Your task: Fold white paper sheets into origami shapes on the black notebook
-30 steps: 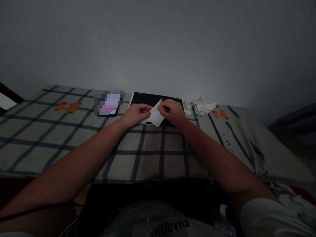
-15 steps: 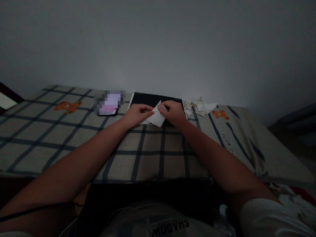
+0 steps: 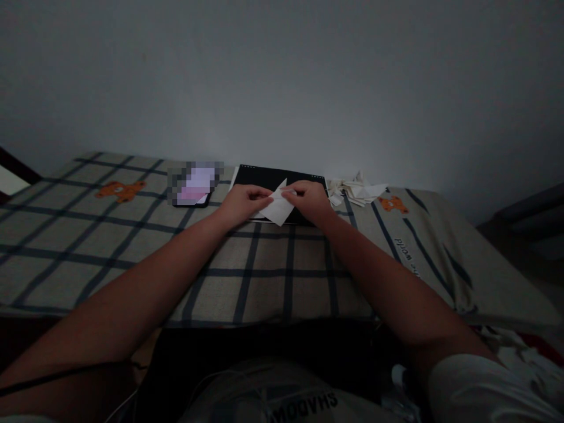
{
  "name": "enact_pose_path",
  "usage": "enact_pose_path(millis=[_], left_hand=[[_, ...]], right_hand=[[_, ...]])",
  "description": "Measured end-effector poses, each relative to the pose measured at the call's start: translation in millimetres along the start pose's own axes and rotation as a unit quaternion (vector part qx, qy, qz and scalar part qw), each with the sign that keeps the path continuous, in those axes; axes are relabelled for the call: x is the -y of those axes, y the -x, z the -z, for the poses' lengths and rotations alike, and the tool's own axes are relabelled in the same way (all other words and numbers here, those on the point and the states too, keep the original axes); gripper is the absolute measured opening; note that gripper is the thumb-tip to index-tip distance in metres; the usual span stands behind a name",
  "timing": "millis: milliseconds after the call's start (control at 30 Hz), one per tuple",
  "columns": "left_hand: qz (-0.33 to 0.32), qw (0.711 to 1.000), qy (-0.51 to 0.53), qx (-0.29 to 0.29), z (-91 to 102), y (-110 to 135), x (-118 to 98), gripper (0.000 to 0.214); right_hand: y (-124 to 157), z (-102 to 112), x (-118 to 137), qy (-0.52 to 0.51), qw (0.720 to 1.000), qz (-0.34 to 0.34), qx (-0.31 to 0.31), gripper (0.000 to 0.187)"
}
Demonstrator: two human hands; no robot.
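A small folded piece of white paper point(image 3: 279, 211) is held between my two hands, one point facing up and another down toward me. My left hand point(image 3: 244, 202) pinches its left side between thumb and fingers. On the other side my right hand point(image 3: 309, 198) grips the paper with thumb and forefinger. Beneath both hands lies a black spiral-bound pad point(image 3: 282, 175) with punched holes along its far edge. The paper's exact folds are too dim to make out.
Several folded white paper pieces point(image 3: 359, 191) lie heaped right of the pad. To the left rests a phone point(image 3: 194, 202) with a lit, blurred screen. A checked cloth point(image 3: 268, 294) with orange bear prints covers the table, which stands against a grey wall point(image 3: 282, 76).
The paper has turned slightly, its lower point shifting a little to the left. My right fingers have moved slightly along its edge. Everything else stays put.
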State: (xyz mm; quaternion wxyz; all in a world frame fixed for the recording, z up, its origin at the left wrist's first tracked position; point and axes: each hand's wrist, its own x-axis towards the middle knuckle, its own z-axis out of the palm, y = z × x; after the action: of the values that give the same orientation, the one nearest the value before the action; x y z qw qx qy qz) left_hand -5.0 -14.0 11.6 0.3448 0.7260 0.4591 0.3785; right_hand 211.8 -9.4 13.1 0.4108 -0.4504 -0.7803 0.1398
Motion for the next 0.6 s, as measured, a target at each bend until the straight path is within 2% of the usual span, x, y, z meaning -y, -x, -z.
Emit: enact_pose_path(millis=[333, 600], left_hand=[[-0.004, 0.999, 0.040, 0.013, -1.9, -1.1, 4.5, 0.035], [0.016, 0.999, 0.040, -0.001, -3.0, -1.1, 4.0, 0.033]], right_hand=[[-0.6, -1.1, -0.5, -0.002, 1.000, -0.003, -0.009, 0.015], [0.2, -2.6, 1.2, 0.007, 1.000, 0.006, -0.012, 0.017]])
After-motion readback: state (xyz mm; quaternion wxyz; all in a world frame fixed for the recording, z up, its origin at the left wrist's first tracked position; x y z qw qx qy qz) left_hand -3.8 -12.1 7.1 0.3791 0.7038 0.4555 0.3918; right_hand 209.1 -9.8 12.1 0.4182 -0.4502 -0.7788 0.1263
